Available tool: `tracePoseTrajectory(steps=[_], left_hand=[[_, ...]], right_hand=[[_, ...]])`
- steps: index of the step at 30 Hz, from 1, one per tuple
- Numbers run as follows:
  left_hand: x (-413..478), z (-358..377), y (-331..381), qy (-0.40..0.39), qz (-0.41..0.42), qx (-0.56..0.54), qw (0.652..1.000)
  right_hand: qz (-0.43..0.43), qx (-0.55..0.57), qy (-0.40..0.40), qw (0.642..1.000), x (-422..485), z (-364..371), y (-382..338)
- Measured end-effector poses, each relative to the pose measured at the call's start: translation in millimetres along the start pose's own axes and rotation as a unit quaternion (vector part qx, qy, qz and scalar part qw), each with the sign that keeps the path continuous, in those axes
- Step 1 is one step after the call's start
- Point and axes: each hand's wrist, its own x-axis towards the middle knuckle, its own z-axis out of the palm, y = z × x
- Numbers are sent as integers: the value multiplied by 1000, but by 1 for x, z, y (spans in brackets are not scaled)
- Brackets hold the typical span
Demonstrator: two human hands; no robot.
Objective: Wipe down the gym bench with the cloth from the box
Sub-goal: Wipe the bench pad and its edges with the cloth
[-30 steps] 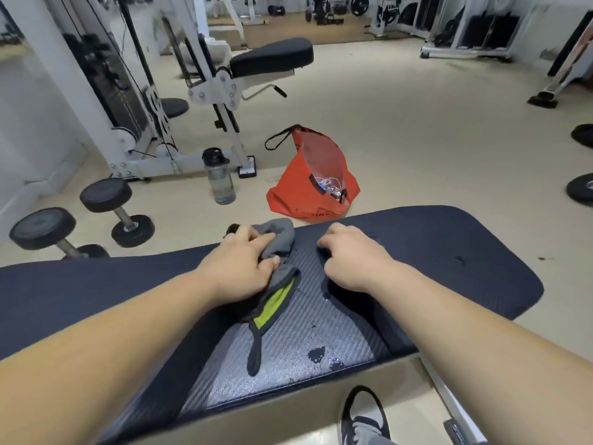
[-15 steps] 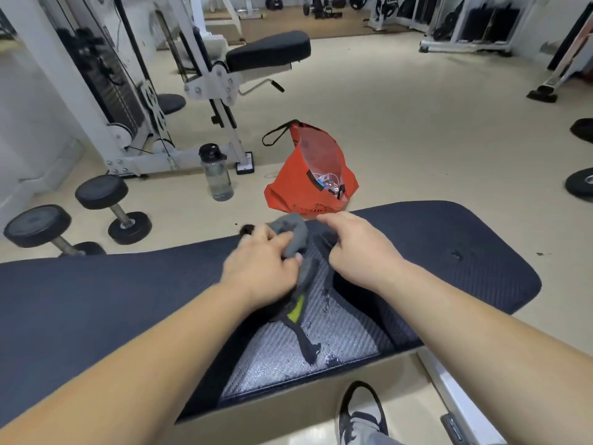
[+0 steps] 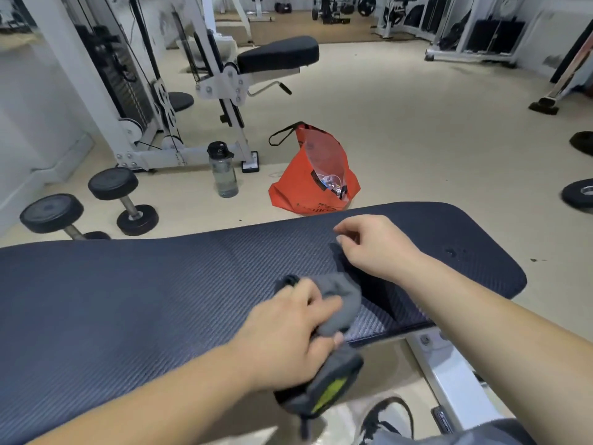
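Grey cloth (image 3: 340,301) with lime patch — navy ribbed bench (image 3: 128,300) — orange bag (image 3: 293,191).

cannot see the middle of the cloth (image 3: 340,303) under the left hand (image 3: 288,329), and only a blur at its hanging end. cannot tell whether the curled right hand (image 3: 375,248) pinches anything. loses the surface (image 3: 144,300) at the left edge, the weight plate (image 3: 580,194) at the right, the shoe (image 3: 385,419) at the bottom. cannot read the print on the bag (image 3: 308,191) or name what lies inside.
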Motion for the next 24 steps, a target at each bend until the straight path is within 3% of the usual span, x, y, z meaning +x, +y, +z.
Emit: tracePoseTrajectory(steps=[1, 3, 6, 7, 9, 13, 15, 18, 19, 21, 24], left_hand=[[-3, -3, -7, -15, 25, -10, 1000], [2, -6, -27, -21, -9, -12, 1000], [20, -4, -33, 57, -204, -9, 977], [23, 0, -23, 73, -234, 4, 969], [16, 9, 7, 71, -193, 28, 978], [-5, 2, 14, -7, 20, 9, 1000], [8, -4, -7, -13, -14, 8, 1000], [19, -4, -3, 54, -222, -29, 973], [18, 1, 8, 62, -257, -28, 964], [11, 7, 28, 36, -233, -62, 970], [-5, -16, 19, -26, -160, -272, 949]], right_hand=[[-6, -6, 1, 1000, -4, -2, 0], [-23, -20, 0, 1000, -14, -5, 2], [-53, -50, -16, 997, -29, -6, 4], [-63, -55, -19, 996, -33, -5, 3], [-77, -51, -25, 995, -38, -7, 1], [-61, -48, -95, 992, -46, -25, -8], [-47, -60, -114, 991, -53, -29, -13], [-34, -83, -96, 991, -59, -26, -19], [-30, -85, -85, 992, -59, -25, -21], [-30, -50, -77, 995, -63, -24, -26], [-49, -8, -143, 988, -78, -19, -37]])
